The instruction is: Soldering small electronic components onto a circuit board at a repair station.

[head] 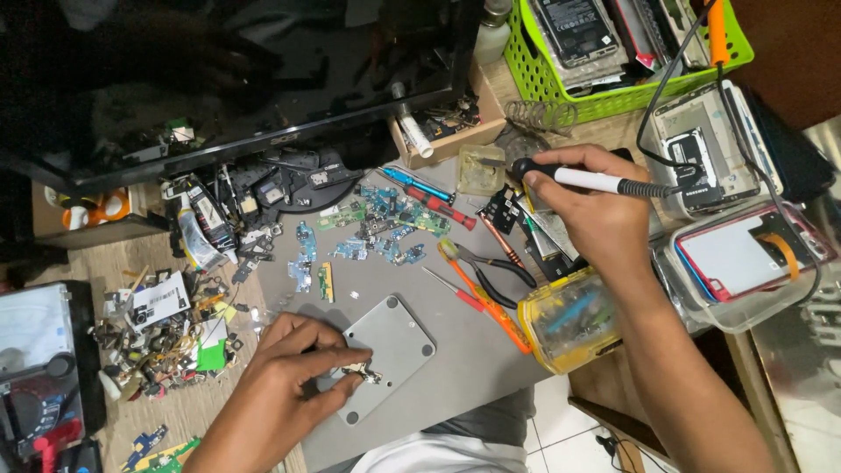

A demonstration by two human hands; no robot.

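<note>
My left hand [293, 372] pinches a small electronic part [362, 372] against a grey metal plate [394, 346] on the grey work mat [455, 350]. My right hand [596, 210] holds a soldering iron [596, 181] with a white and black handle. Its tip points left toward a small square tin of flux [481, 168]. The iron's black cable [666, 79] runs up and right over the boxes.
Small green and blue circuit boards [377, 223] lie scattered on the mat, with screwdrivers [434, 191] and orange-handled pliers [486, 285]. A yellow parts box [569, 320], clear boxes of phones [745, 254], a green basket [613, 52], a dark monitor [236, 79] and a multimeter [39, 368] surround the mat.
</note>
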